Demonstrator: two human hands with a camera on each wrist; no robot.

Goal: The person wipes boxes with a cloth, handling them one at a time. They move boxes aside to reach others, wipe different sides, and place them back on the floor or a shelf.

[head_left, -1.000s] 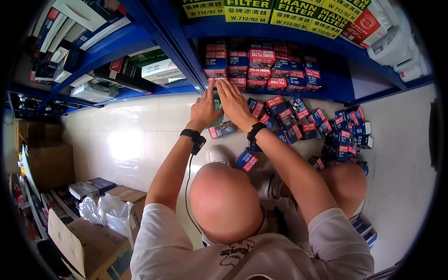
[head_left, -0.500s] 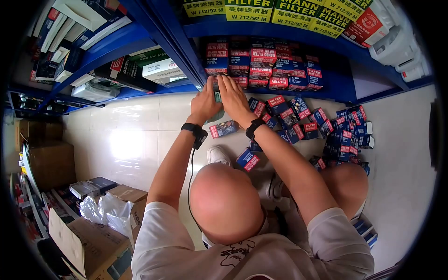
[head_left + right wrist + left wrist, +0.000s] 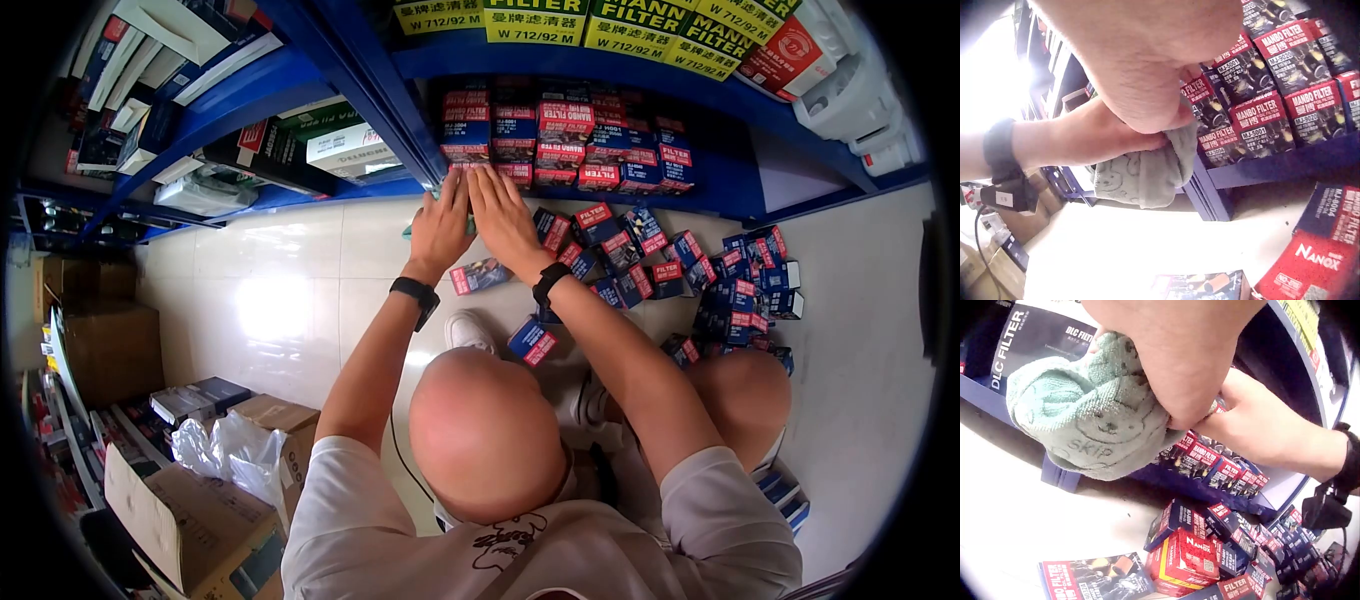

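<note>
Side by side, both hands reach to the left end of the low shelf. My left hand [image 3: 441, 235] holds a bunched pale green towel [image 3: 1104, 431] with "SKIP" printed on it; folds of it hang below the palm. Fingers extended, my right hand [image 3: 503, 220] lies against the front of the stacked oil filter boxes [image 3: 565, 122], right beside the left. Its fingertips are hidden in the right wrist view. The boxes are red and dark blue, in rows. In the right wrist view the towel [image 3: 1141, 178] drapes under the left hand [image 3: 1125, 128].
Many loose filter boxes [image 3: 615, 245] lie on the floor to the right, with one box [image 3: 480, 276] just below the hands. Yellow-green filter boxes [image 3: 535, 22] fill the shelf above. A blue shelf post [image 3: 375, 90] stands left of the hands. Cartons [image 3: 200, 510] sit at lower left.
My left hand has rolled flatter beside the right. The towel, which showed between the hands, now peeks out on the left hand's left side. The right hand has barely moved.
</note>
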